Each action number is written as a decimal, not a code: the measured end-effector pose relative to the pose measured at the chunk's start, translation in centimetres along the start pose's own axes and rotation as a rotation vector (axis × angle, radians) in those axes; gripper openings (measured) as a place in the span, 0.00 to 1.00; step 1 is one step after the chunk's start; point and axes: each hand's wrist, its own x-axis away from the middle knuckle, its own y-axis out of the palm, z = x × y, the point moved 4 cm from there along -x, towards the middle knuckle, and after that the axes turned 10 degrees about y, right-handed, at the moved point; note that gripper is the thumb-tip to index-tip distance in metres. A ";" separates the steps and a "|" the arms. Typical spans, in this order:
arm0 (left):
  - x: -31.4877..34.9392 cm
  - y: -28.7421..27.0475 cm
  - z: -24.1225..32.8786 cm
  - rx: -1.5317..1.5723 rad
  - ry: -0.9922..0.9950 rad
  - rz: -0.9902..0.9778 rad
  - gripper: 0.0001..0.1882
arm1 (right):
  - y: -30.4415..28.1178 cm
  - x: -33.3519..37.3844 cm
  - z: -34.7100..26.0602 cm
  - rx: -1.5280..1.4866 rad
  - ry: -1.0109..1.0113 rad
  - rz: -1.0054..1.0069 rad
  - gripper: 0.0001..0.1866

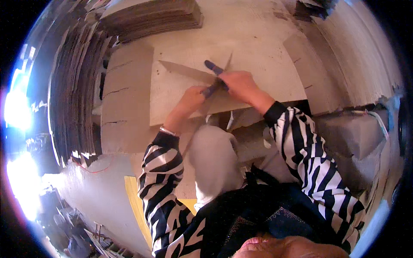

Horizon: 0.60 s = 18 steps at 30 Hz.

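Over the pale tabletop (180, 96), my two hands meet at a thin brown cardboard piece (186, 69). One narrow arm of it points to the far left, and a shorter one rises behind my right hand. My left hand (193, 99) is closed at the near side of the piece, with dark coverings on its fingers. From the right, my right hand (241, 84) grips the piece where its parts meet. A dark-covered finger of that hand sticks out toward the far left. The exact fold or join is hidden by my fingers.
A stack of flat cardboard (150, 19) lies at the far left of the table. Upright cardboard sheets (73, 90) stand farther left, beside a brown cardboard panel (124, 92). More cardboard sheets (361, 56) line the right side. My knee (213, 157) is close below the table's near edge.
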 end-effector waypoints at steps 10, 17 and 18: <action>3.7 -16.8 -5.6 -1.416 -0.356 0.658 0.27 | -0.7 -0.1 -0.5 0.112 0.199 -0.250 0.20; 4.3 -16.0 -7.2 -1.339 -0.324 0.692 0.24 | -0.8 -0.3 -1.2 0.072 0.137 -0.091 0.18; 4.2 -15.9 -6.6 -1.375 -0.338 0.713 0.23 | -1.1 -0.2 -1.0 0.086 0.130 -0.071 0.16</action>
